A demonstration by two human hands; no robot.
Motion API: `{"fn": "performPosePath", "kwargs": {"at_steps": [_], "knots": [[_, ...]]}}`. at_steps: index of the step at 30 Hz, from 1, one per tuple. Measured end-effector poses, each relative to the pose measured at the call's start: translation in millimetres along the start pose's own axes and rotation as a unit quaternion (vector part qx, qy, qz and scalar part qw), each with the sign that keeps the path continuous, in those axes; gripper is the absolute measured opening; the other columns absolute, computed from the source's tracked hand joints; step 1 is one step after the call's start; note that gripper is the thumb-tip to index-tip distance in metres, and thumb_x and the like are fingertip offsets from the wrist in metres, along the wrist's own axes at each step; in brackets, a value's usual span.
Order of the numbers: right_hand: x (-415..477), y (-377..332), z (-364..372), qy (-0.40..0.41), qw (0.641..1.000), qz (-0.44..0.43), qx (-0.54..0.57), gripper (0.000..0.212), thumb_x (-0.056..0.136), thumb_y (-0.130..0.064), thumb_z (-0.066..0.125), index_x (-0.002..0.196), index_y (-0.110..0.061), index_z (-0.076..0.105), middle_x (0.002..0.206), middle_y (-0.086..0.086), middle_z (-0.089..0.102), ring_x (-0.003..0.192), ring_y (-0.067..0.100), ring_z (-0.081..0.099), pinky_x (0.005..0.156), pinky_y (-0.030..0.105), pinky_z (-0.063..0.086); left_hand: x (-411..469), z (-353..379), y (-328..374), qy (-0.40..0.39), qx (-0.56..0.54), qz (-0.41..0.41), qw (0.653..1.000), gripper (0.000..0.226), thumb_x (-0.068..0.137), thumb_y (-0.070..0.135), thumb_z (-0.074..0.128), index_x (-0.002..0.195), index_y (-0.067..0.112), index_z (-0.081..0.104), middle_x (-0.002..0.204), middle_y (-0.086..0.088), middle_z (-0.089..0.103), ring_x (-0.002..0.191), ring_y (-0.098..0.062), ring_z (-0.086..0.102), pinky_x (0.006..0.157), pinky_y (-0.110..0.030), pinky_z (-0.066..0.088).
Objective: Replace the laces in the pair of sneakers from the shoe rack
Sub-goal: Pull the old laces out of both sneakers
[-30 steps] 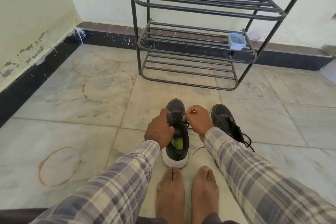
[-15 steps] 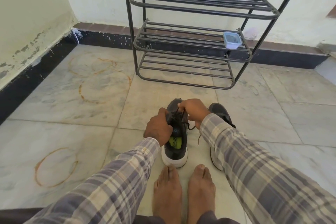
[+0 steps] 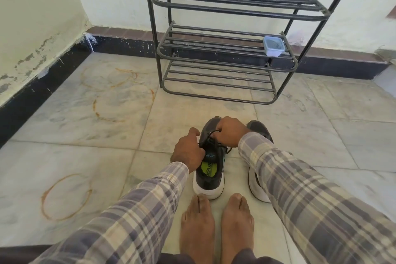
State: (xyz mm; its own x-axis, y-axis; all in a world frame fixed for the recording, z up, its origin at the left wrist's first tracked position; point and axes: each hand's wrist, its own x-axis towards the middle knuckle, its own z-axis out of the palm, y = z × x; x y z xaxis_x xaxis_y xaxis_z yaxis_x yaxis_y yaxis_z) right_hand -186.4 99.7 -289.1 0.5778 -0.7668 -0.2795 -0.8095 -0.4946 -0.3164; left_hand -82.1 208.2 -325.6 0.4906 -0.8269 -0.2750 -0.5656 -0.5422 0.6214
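Two dark grey sneakers with white soles stand on the floor just beyond my bare feet. The left sneaker shows a yellow-green insole. My left hand grips its left side by the tongue. My right hand is closed over the forefoot, pinching a loop of the black lace. The right sneaker lies mostly under my right plaid sleeve; only its toe and heel show.
A black metal shoe rack stands against the far wall, with a small white tub on its middle shelf. Rust-coloured rings stain the marble floor to the left. A wall with a black skirting runs along the left.
My right hand has moved forward along the left sneaker from the tongue towards the toe, drawing the lace. My right sleeve now covers much of the right sneaker. The left hand stays put.
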Motion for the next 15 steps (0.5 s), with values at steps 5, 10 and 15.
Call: {"fn": "performPosePath", "kwargs": {"at_steps": [5, 10, 15], "knots": [[-4.8, 4.8, -8.9, 0.035, 0.851, 0.176, 0.494, 0.018, 0.089, -0.019, 0.047, 0.073, -0.014, 0.051, 0.062, 0.004, 0.049, 0.054, 0.018, 0.053, 0.058, 0.027, 0.044, -1.1, 0.2, 0.7, 0.002, -0.007, -0.013, 1.000, 0.046, 0.086, 0.012, 0.059, 0.126, 0.027, 0.042, 0.100, -0.004, 0.062, 0.090, -0.027, 0.062, 0.084, -0.046, 0.057], [-6.5, 18.6, -2.4, 0.063, 0.624, 0.198, 0.754, 0.037, 0.092, -0.023, 0.048, 0.057, -0.018, 0.038, 0.055, 0.001, 0.039, 0.049, 0.018, 0.044, 0.063, 0.032, 0.045, 0.2, 0.4, 1.4, 0.002, 0.000, -0.013, 1.000, 0.044, 0.087, 0.013, 0.060, 0.125, 0.027, 0.043, 0.096, -0.003, 0.061, 0.088, -0.025, 0.062, 0.082, -0.044, 0.058], [-7.8, 18.7, 3.0, 0.020, 0.699, 0.186, 0.690, 0.021, 0.103, -0.022, 0.049, 0.088, -0.009, 0.057, 0.050, -0.002, 0.030, 0.041, 0.011, 0.029, 0.065, 0.034, 0.053, 0.1, 0.4, 3.7, -0.004, 0.000, -0.015, 1.000, 0.042, 0.088, 0.012, 0.060, 0.124, 0.026, 0.045, 0.094, -0.001, 0.059, 0.088, -0.025, 0.061, 0.081, -0.041, 0.057]]}}
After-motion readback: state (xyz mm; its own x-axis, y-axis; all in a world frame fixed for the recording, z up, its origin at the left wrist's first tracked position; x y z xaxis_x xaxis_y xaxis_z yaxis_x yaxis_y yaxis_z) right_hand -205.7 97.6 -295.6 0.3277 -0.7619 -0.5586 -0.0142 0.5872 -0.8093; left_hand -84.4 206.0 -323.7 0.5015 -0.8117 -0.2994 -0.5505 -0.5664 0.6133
